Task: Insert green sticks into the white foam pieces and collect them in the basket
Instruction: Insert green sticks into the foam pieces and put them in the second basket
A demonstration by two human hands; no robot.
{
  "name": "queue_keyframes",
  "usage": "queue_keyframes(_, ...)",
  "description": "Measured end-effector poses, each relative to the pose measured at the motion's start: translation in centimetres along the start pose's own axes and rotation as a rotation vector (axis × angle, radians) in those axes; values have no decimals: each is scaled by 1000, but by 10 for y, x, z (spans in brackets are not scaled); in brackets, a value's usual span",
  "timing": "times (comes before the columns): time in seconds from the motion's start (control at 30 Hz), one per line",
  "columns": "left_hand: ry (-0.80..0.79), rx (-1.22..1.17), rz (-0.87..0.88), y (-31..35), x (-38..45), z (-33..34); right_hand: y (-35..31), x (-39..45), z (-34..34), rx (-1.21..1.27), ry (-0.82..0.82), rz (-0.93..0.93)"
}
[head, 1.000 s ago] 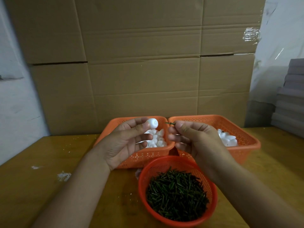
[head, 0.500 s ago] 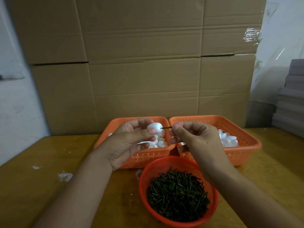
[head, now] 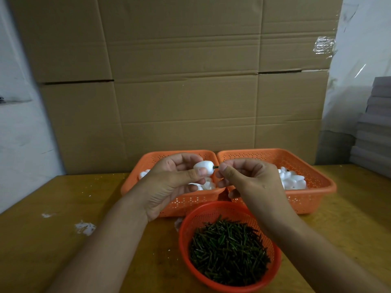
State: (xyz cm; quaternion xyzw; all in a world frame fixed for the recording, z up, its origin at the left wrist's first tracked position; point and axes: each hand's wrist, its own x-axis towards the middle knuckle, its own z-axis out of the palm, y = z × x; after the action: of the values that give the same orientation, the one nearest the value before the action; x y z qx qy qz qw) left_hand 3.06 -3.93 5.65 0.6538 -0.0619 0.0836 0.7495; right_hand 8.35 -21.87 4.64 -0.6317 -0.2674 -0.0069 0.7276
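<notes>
My left hand (head: 173, 182) pinches a white foam piece (head: 203, 165) between thumb and fingers, above the left orange basket (head: 148, 159). My right hand (head: 249, 180) pinches a short green stick (head: 216, 166) whose tip is in the foam piece's right end; only a short length shows between the two hands. Loose white foam pieces (head: 208, 185) lie in the left basket. More foam pieces (head: 293, 179) lie in the right orange basket (head: 313, 199). A round red basket (head: 211, 210) in front holds a heap of green sticks (head: 228, 250).
The baskets stand on a wooden table (head: 53, 240) with white foam crumbs (head: 84, 228) at the left. Large cardboard boxes (head: 182, 81) rise close behind the baskets. A stack of grey sheets (head: 374, 132) stands at the right edge.
My hands came together over the baskets. The green stick met the foam piece's end and has gone further in, so less of it shows now.
</notes>
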Motion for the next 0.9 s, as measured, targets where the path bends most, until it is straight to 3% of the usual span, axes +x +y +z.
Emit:
queue_keyframes(0.43,24,33,2,-2,0,0,2,-1,2,-28,-26,18)
queue_keyframes(0.9,19,25,49,-1,1,-3,5,-2,3,-119,-233,152)
